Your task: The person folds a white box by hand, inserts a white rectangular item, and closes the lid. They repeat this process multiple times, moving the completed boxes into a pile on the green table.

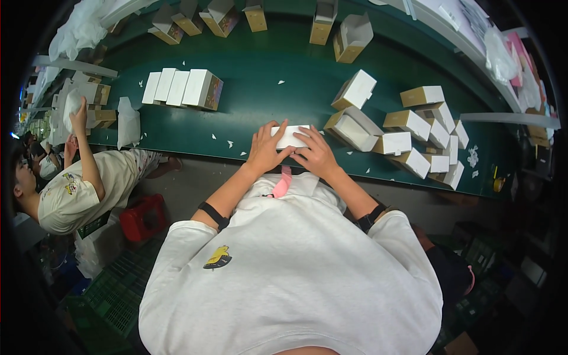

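At the front edge of the green table I have a small white box point(288, 138) between both hands. My left hand point(266, 147) grips its left side, the fingers bent over the top and the thumb along the near edge. On the other side my right hand point(316, 155) is closed around the box, fingers lying across its top. Its underside and far face are partly hidden. Just right of my right hand an opened carton point(354, 129) lies with its flap up, and a white-topped carton point(355, 90) rests behind it.
Several closed cartons point(410, 122) are heaped at the right. A row of white cartons point(175, 87) stands left, beside a white plastic bag point(128, 123). Opened cartons point(220, 18) line the far side. Paper scraps dot the green table point(260, 77). A co-worker point(89, 183) works at far left.
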The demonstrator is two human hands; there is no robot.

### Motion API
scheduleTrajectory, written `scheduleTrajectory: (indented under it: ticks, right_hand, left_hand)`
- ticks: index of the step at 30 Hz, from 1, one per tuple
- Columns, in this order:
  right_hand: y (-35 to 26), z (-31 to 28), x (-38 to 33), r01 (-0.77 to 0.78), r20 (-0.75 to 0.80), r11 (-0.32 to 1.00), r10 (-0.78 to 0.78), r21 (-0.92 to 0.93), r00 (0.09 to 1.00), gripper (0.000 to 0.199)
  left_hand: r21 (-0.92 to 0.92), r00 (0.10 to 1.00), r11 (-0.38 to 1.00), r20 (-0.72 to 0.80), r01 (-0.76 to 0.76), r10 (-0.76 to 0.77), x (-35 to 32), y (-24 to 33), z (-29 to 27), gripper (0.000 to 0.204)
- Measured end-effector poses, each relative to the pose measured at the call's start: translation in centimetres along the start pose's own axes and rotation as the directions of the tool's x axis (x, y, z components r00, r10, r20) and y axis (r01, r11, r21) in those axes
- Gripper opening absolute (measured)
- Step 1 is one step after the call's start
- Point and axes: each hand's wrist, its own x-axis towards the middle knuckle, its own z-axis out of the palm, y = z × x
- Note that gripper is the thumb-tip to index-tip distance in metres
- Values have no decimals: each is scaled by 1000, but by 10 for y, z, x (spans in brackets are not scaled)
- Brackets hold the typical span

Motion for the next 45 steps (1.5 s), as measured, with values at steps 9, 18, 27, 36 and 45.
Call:
scheduleTrajectory:
  ticks: [9, 18, 27, 36, 45]
  right_hand:
    - [0, 13, 1, 130, -38, 985, -135, -115, 990, 16]
    - [-2, 10, 4, 160, -4, 976, -162, -150, 987, 13]
    - [-7, 7, 3, 201, 105, 951, -181, -235, 978, 11]
    - [-6, 6, 5, 218, 121, 932, -191, -290, 974, 16]
    - [-2, 11, 1, 214, 146, 924, -175, -317, 974, 18]
  left_hand:
    - [-54, 995, 998, 102, -14, 19, -1, -13, -3, 63]
    - [-140, 988, 989, 146, -37, 57, 0, -19, -4, 64]
    - [-137, 980, 988, 177, -63, 87, 3, -15, -15, 79]
    - [-100, 972, 989, 196, -107, 125, 4, -21, -14, 83]
    - [-77, 965, 982, 189, -172, 184, 3, -24, -12, 86]
